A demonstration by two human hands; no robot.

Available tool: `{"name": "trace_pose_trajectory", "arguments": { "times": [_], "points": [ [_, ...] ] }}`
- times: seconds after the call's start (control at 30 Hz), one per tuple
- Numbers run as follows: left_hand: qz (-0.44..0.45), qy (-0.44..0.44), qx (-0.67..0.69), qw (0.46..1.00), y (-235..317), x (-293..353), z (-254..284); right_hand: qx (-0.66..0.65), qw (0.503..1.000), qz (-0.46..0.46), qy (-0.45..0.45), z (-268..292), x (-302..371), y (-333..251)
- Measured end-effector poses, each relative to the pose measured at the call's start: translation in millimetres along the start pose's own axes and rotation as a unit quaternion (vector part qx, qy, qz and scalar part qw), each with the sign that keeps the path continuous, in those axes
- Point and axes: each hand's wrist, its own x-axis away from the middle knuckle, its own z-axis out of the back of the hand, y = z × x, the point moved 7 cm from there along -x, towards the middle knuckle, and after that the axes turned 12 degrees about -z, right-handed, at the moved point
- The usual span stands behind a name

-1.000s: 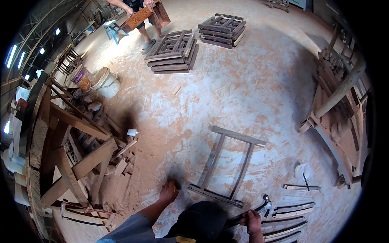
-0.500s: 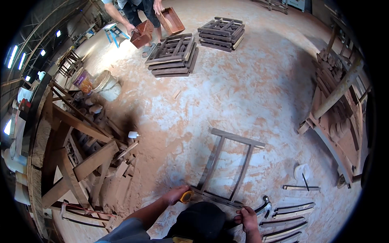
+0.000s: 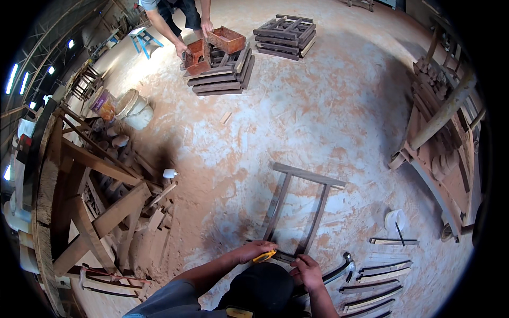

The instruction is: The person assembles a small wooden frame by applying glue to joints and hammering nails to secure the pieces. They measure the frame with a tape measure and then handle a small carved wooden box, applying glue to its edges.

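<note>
A yellow tape measure [image 3: 265, 255] is gripped in my left hand [image 3: 254, 251], over the near rail of a wooden frame [image 3: 308, 175]. The frame lies on the floor in front of me, with two long side bars joining a far and a near rail. My right hand [image 3: 307, 271] is closed at the right part of that near rail; what its fingers pinch is too small to make out. A claw hammer [image 3: 348, 263] rests just right of my right hand. My head covers part of the view between the forearms.
Several curved wooden strips [image 3: 384, 270] and a white cup [image 3: 395, 218] lie at right. Wooden racks [image 3: 101, 228] stand at left, near buckets [image 3: 135, 109]. Ahead, another person holds two reddish boxes [image 3: 228, 40] by stacked frames [image 3: 217, 85]; a second stack [image 3: 286, 37] stands beside.
My left hand and the tape measure have moved right, and my right hand has moved left and slightly up, so they are closer together. The other person has brought the boxes over the stack.
</note>
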Motion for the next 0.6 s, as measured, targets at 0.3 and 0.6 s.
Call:
{"name": "trace_pose_trajectory", "arguments": {
  "times": [0.3, 0.6],
  "points": [
    [0.002, -0.119, -0.037, 0.992, 6, 0, -27, 0.051, 0.998, 0.008, -0.032, -21, -15, -1],
    [-0.097, -0.137, -0.097, 0.981, 2, -2, -37, 0.143, 0.986, 0.055, -0.064, -41, -19, 11]
  ]
}}
